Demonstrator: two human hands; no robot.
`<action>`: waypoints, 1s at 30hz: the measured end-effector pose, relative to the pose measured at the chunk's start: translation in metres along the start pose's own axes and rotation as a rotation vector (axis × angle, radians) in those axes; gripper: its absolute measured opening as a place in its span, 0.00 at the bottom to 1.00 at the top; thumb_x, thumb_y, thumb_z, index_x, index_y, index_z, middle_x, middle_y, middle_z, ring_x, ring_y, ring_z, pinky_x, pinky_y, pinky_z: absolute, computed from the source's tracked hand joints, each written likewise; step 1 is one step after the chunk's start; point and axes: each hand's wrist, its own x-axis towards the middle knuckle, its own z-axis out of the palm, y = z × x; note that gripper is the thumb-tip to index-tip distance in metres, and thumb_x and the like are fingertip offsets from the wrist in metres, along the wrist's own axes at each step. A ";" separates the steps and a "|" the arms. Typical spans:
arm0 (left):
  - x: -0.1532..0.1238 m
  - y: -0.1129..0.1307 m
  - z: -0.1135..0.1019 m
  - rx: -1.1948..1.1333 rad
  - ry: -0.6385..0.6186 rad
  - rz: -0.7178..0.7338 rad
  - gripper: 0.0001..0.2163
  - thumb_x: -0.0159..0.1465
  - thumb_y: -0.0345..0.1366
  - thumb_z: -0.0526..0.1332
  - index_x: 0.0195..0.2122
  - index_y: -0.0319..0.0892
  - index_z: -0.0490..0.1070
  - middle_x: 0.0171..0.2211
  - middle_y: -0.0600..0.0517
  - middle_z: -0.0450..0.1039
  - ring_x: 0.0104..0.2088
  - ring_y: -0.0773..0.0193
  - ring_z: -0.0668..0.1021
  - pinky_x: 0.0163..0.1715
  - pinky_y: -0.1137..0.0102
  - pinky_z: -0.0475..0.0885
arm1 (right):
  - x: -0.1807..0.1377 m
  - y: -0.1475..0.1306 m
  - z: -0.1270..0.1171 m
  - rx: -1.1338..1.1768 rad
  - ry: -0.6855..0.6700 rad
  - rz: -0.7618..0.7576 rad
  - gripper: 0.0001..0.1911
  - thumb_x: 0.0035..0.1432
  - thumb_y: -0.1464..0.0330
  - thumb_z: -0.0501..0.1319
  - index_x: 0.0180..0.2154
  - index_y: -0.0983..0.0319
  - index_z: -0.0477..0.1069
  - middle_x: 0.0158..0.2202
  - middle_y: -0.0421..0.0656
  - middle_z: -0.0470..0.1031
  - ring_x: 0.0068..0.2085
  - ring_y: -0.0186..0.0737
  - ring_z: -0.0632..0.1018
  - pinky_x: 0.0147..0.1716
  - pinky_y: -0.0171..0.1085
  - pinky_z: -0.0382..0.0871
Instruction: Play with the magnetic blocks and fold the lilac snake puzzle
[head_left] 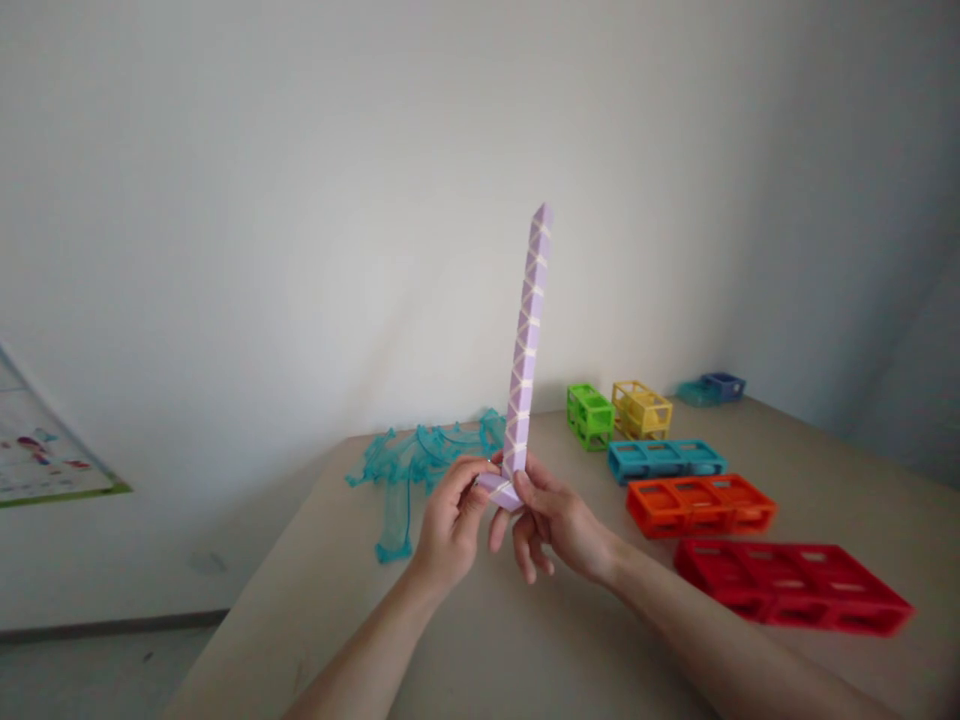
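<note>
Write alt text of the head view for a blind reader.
A left hand and right hand hold a purple segmented stick by its bent lower end, its long part nearly upright, over a table holding translucent blue pieces and colourful open frames.

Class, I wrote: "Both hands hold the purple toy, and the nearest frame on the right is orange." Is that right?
Not quite: the head view shows the nearest frame is red, not orange. The left hand and right hand do hold the purple toy.
</note>
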 end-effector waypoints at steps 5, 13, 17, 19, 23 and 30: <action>0.003 0.004 -0.005 -0.047 -0.048 -0.041 0.18 0.65 0.48 0.51 0.42 0.39 0.72 0.37 0.46 0.70 0.37 0.60 0.72 0.36 0.70 0.66 | 0.001 -0.011 -0.008 -0.147 0.307 -0.149 0.19 0.55 0.52 0.61 0.36 0.62 0.65 0.12 0.28 0.55 0.13 0.25 0.51 0.13 0.27 0.41; 0.002 -0.001 -0.004 -0.143 -0.095 -0.250 0.19 0.63 0.47 0.56 0.46 0.38 0.75 0.39 0.44 0.76 0.37 0.59 0.76 0.37 0.69 0.70 | 0.007 -0.009 -0.013 -0.067 0.415 -0.134 0.22 0.49 0.55 0.67 0.23 0.62 0.60 0.16 0.30 0.51 0.16 0.24 0.50 0.16 0.30 0.40; 0.001 -0.002 0.003 -0.341 -0.048 -0.270 0.21 0.60 0.41 0.62 0.54 0.40 0.70 0.48 0.42 0.74 0.50 0.55 0.74 0.51 0.65 0.68 | 0.009 -0.005 -0.016 0.031 0.420 -0.178 0.23 0.51 0.56 0.66 0.21 0.61 0.56 0.15 0.29 0.47 0.16 0.23 0.47 0.16 0.29 0.38; 0.000 -0.001 0.006 -0.332 -0.022 -0.252 0.20 0.60 0.39 0.63 0.53 0.41 0.71 0.49 0.43 0.74 0.52 0.55 0.74 0.53 0.64 0.67 | 0.010 -0.004 -0.017 0.063 0.418 -0.181 0.24 0.52 0.56 0.65 0.20 0.61 0.55 0.15 0.29 0.47 0.16 0.23 0.47 0.15 0.29 0.37; -0.002 0.000 0.008 -0.174 0.042 -0.131 0.18 0.61 0.37 0.61 0.52 0.41 0.72 0.47 0.43 0.74 0.48 0.58 0.75 0.49 0.66 0.70 | 0.011 -0.002 -0.015 0.103 0.410 -0.156 0.24 0.53 0.56 0.64 0.19 0.61 0.55 0.14 0.29 0.47 0.16 0.23 0.47 0.15 0.30 0.37; -0.001 -0.007 0.003 0.242 0.072 0.227 0.20 0.63 0.29 0.58 0.58 0.42 0.66 0.43 0.45 0.74 0.42 0.64 0.76 0.44 0.71 0.70 | 0.009 -0.001 -0.006 0.181 0.392 -0.091 0.23 0.55 0.56 0.63 0.20 0.62 0.58 0.14 0.30 0.51 0.14 0.23 0.51 0.14 0.29 0.39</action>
